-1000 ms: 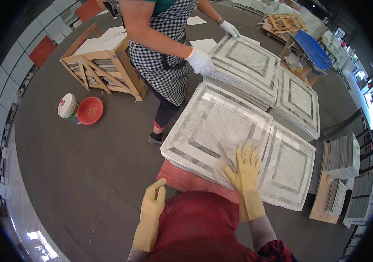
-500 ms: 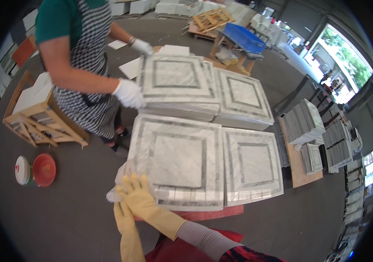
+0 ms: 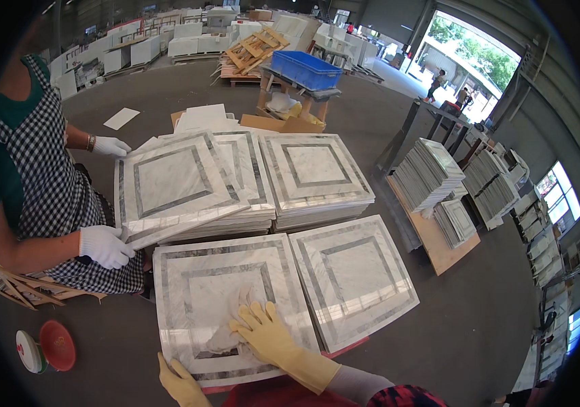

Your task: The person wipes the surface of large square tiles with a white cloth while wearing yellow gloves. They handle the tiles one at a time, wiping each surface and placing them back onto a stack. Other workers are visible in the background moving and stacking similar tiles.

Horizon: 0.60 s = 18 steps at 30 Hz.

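Observation:
My right hand (image 3: pixel 271 334), in a yellow rubber glove, lies with fingers spread on a crumpled whitish cloth (image 3: pixel 225 337). The cloth rests on a polished white and grey marble tile (image 3: pixel 225 278) with dark square bands. At that tile's near left corner is my left hand (image 3: pixel 180 383), also yellow-gloved, thumb and fingers apart against the edge. A similar tile (image 3: pixel 354 281) lies to the right. Across from me, a co-worker's white-gloved hands (image 3: pixel 105 246) hold a banded tile (image 3: pixel 171 178), turned askew over a stack.
Another tile stack (image 3: pixel 317 169) stands at the far right of the worktop. Beyond it is a blue tub (image 3: pixel 305 70) on a stand. More stacked tiles (image 3: pixel 432 174) sit on a board at right. A red basin (image 3: pixel 57 345) and white bucket (image 3: pixel 30 351) are on the floor at left.
My right hand and the cloth have moved from the near left corner onto the tile's face, apart from my left hand. The co-worker has shifted the top tile leftward. My view has turned.

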Tool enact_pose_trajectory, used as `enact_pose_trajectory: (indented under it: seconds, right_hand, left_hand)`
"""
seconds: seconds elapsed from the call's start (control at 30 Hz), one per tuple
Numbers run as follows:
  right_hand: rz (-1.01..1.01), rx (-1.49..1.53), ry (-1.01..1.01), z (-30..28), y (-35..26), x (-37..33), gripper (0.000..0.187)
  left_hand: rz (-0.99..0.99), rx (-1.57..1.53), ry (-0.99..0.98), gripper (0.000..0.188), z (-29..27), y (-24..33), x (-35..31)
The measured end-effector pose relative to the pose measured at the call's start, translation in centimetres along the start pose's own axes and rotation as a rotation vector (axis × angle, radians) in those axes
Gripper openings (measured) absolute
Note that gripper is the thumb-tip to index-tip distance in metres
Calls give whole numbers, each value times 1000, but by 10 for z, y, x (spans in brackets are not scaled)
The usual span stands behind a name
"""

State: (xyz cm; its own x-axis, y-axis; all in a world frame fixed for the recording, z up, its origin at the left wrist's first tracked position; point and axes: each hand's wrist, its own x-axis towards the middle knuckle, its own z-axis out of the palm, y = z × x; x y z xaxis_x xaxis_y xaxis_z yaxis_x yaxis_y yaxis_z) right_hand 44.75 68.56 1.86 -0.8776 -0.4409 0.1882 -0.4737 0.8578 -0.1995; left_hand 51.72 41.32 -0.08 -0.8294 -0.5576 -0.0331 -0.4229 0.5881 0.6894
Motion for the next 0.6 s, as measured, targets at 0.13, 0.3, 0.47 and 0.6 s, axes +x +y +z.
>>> enact_pose_trajectory:
  seconds: [0.13,0.3,0.47,0.6]
  right_hand:
    - [134,-24,-12,19,28,91,49]
    - [148,-91,-88,18,71,194,52]
    - [156,46,0,30,103,203,51]
    - [7,-104,48,33,75,134,53]
  left_hand:
    - [23,59,50,52,-15,56,-10]
    - [-145,92,25,55,-7,35,-7]
    - [-107,53,-3,56,-3,37,-2]
    - [-87,48,48,54,-7,26,-2]
